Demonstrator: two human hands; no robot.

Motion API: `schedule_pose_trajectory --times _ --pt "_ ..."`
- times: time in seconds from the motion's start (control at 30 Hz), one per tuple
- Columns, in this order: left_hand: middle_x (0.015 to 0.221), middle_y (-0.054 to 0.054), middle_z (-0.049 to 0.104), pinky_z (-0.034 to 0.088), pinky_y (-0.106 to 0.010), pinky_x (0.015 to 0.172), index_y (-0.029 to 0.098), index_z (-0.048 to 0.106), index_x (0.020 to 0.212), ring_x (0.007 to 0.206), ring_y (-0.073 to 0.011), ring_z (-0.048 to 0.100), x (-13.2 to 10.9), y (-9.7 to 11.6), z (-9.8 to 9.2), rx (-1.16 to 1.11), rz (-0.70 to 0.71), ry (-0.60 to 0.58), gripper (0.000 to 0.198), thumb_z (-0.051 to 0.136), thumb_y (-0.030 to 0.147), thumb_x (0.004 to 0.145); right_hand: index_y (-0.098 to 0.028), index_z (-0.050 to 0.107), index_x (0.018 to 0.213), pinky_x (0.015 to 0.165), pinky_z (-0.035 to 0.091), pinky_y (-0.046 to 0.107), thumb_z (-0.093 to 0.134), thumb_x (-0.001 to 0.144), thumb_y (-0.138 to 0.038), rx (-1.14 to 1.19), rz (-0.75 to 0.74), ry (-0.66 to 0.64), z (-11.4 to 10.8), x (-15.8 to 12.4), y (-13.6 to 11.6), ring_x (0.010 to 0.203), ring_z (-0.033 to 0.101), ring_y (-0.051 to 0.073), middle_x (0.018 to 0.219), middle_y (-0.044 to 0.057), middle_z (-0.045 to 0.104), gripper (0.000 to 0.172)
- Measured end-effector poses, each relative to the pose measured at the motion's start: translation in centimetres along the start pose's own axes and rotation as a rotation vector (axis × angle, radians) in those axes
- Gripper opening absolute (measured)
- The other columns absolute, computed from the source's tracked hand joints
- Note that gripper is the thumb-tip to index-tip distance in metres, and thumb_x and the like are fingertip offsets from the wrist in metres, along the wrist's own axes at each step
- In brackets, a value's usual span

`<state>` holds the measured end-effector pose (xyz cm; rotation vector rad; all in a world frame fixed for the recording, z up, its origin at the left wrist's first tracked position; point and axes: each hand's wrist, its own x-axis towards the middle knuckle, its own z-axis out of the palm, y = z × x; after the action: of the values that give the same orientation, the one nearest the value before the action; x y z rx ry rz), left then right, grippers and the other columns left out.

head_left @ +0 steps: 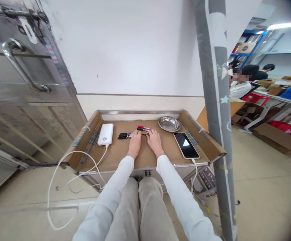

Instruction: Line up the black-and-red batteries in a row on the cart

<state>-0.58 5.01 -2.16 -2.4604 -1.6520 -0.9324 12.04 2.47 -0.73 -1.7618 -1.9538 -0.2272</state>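
My left hand (135,142) and my right hand (155,140) are close together over the middle of the cardboard-lined table top (145,157). Fingers of both are closed around a thin black pen (144,134), of which only a short dark stretch shows between the fingertips. Several black pens (124,136) lie side by side just left of my left hand. Beyond the fingertips lie a red pen (143,127) and a black one next to it. Which end of the held pen each hand grips is hidden.
A white power bank (105,134) with a cable lies at left. A round metal dish (169,124) stands back right, and a phone (186,145) with a cable lies at right. Raised cardboard sides edge the table. A wrapped pole (222,134) stands to the right; people sit beyond.
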Motion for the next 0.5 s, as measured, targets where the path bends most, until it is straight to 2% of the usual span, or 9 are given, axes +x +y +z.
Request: schedule_pose_trajectory --times 0.23,0.5 --pt "0.098 -0.01 0.055 0.044 -0.036 0.085 0.014 0.054 0.091 0.095 -0.0201 0.052 -0.03 -0.08 -0.14 -0.055 -0.035 -0.012 0.017 0.037 0.014 0.092 -0.017 0.057 0.096 0.082 0.035 0.033 0.04 0.092 -0.019 0.026 0.005 0.006 -0.16 -0.02 -0.06 0.094 0.049 0.022 0.098 0.009 0.06 0.017" --pt "0.098 -0.007 0.055 0.044 -0.037 0.089 0.016 0.05 0.094 0.095 -0.0178 0.054 0.17 -0.26 -0.23 -0.242 0.047 -0.041 0.016 0.036 0.01 0.09 -0.017 0.059 0.096 0.083 0.039 0.033 0.039 0.092 -0.017 0.153 -0.122 0.003 -0.2 0.0 0.15 0.09 0.05 0.021 0.096 0.009 0.061 0.021"
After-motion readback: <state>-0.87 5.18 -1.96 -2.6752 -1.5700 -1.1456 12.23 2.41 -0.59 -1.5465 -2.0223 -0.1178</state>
